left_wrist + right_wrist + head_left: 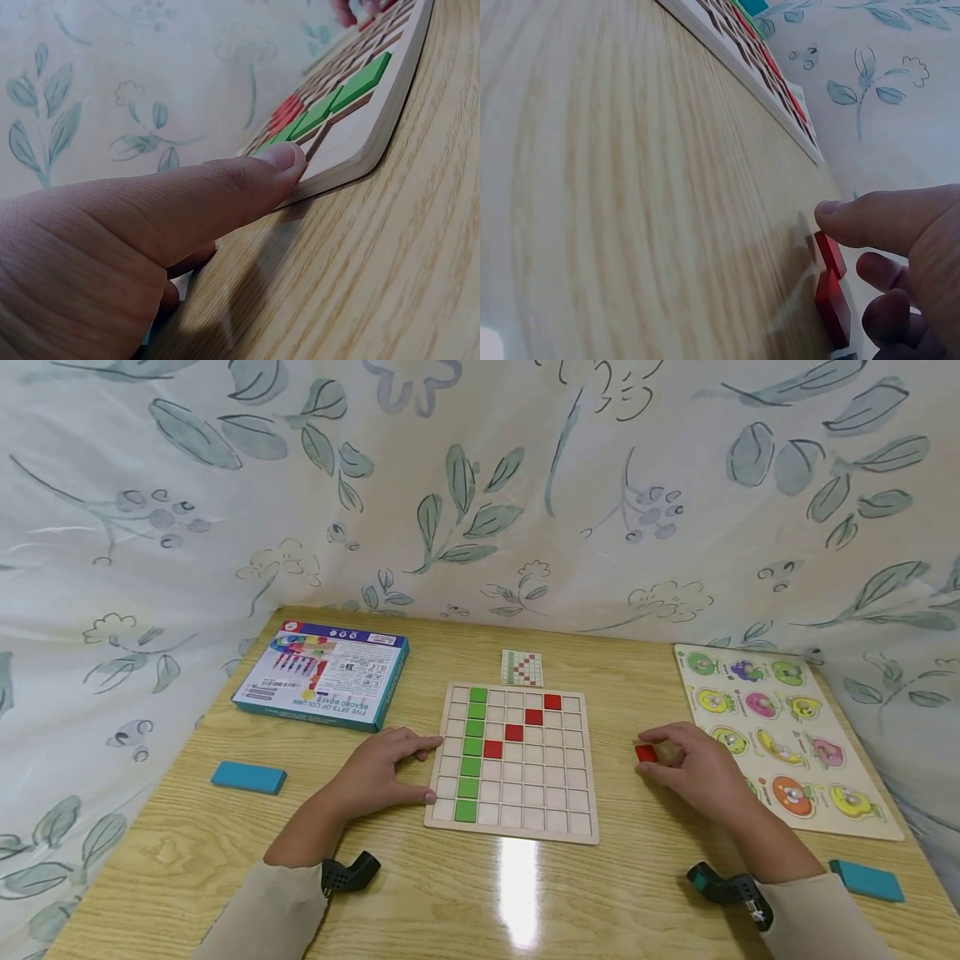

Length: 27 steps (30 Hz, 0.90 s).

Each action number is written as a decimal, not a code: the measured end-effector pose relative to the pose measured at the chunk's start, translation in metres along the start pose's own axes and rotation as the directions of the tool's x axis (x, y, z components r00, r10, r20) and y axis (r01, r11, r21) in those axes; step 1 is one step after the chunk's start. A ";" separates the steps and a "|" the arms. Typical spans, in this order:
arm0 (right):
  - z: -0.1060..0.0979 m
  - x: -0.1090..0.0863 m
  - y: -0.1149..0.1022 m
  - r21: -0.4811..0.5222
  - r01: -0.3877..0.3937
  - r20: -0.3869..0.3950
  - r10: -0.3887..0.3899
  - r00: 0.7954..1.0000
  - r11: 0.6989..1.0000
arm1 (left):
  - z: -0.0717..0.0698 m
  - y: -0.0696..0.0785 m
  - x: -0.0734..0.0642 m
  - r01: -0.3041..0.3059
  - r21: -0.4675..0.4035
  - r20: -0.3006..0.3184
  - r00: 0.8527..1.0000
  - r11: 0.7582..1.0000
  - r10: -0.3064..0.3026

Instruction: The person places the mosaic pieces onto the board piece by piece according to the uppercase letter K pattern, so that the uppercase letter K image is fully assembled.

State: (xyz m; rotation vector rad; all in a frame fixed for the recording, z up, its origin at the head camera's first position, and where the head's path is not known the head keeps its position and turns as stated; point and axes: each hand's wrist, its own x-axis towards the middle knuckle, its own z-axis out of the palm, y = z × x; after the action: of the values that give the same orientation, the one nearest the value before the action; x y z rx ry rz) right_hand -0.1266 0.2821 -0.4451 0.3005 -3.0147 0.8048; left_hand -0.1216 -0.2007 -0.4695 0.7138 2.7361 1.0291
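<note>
A wooden grid board (533, 795) lies on the table. Green square tiles (470, 767) fill its second column from the left, and several red tiles (513, 732) run diagonally up to the right. At the board's left edge is my left hand (378, 772), its thumb and index finger extended, the thumb tip right on the border. To the right of the board, my right hand (693, 768) has thumb and fingers on either side of a loose red tile (645, 753). A second red tile (832, 307) shows beside it in the right wrist view.
A small pattern card (522, 668) lies behind the board. A boxed set (322, 677) is at the back left, with a blue block (248, 777) before it. On the right are a fruit puzzle board (892, 828) and a teal block (867, 881). Patterned fabric (480, 527) hangs behind.
</note>
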 end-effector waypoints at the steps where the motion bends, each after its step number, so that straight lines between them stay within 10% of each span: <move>1: 0.000 0.000 0.001 -0.003 -0.004 0.004 0.004 1.000 1.000 | 0.000 0.000 0.000 -0.001 0.002 -0.001 1.000 1.000 0.001; 27: 0.000 0.004 0.001 -0.042 -0.017 0.050 0.019 0.999 0.999 | 0.000 0.001 0.000 0.020 0.000 0.015 1.000 1.000 -0.020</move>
State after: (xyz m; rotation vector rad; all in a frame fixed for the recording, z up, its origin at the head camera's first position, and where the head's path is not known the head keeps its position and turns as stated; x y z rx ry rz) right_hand -0.1305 0.2821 -0.4451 0.2986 -3.0809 0.7465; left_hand -0.1214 -0.2001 -0.4690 0.6901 2.7249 1.0156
